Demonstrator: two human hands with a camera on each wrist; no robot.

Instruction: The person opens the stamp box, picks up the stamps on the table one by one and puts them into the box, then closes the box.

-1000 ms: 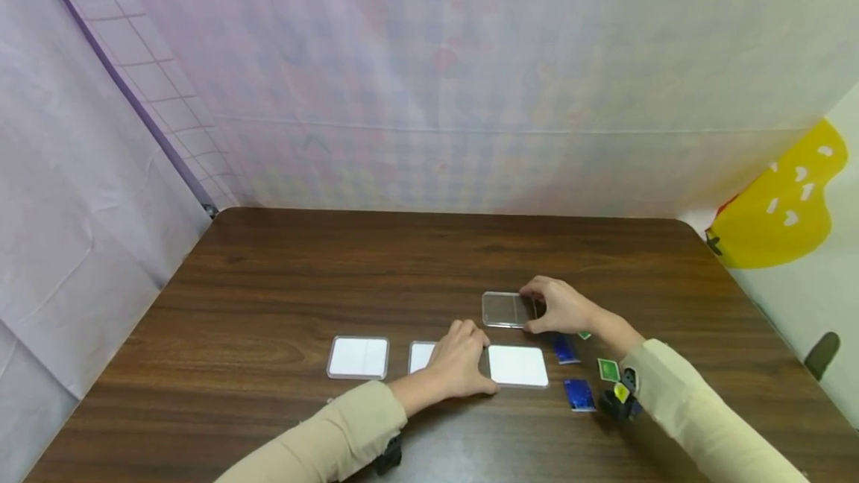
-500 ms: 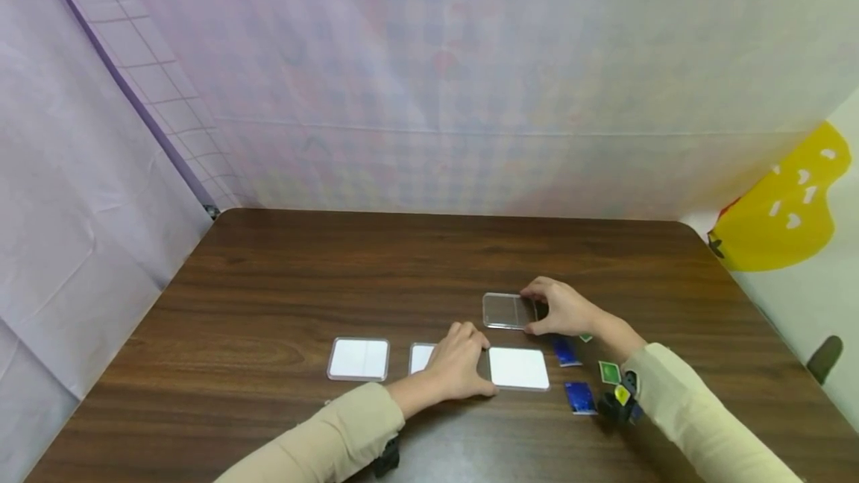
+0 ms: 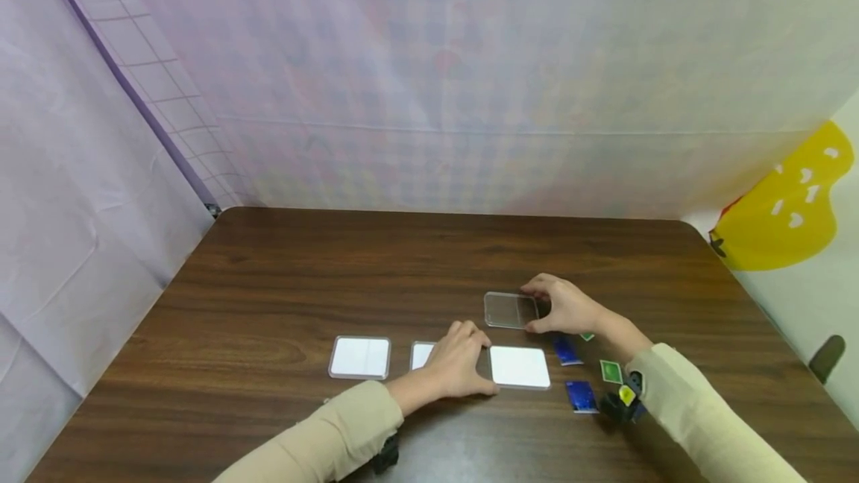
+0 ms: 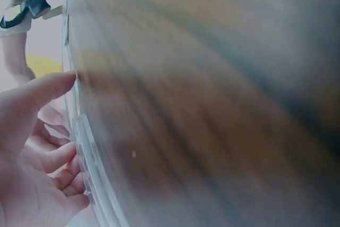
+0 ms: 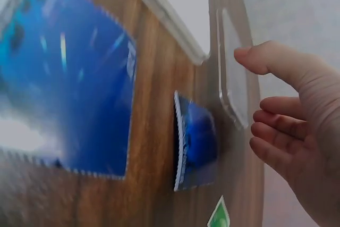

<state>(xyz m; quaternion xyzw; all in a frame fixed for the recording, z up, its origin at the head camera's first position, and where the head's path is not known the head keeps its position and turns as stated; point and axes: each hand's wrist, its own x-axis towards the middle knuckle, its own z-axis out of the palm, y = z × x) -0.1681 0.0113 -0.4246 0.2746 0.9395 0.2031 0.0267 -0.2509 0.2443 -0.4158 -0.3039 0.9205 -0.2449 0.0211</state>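
My left hand (image 3: 452, 360) pinches the left end of a clear plastic case with a white insert (image 3: 520, 367), thumb at its near corner and fingers at the far one. In the left wrist view, that thumb (image 4: 58, 84) covers the case's edge. A similar white case (image 3: 421, 355) lies partly hidden under the same hand. Farther back, my right hand (image 3: 564, 306) arches over the right end of a see-through case (image 3: 502, 310). Seen from the right wrist, its thumb (image 5: 260, 59) hovers over this case (image 5: 228, 67), fingers loosely bent and apart from the thumb.
Another white case (image 3: 359, 357) lies at the left of the row. Two blue foil packets (image 3: 581, 397) and small green cards (image 3: 611, 371) lie right of the row, under and beside the right forearm. The brown table (image 3: 268, 267) meets a curtain at the back.
Both hands stay almost in place. The right hand has risen very slightly at the see-through case, and the bright line along that case's near edge has faded.
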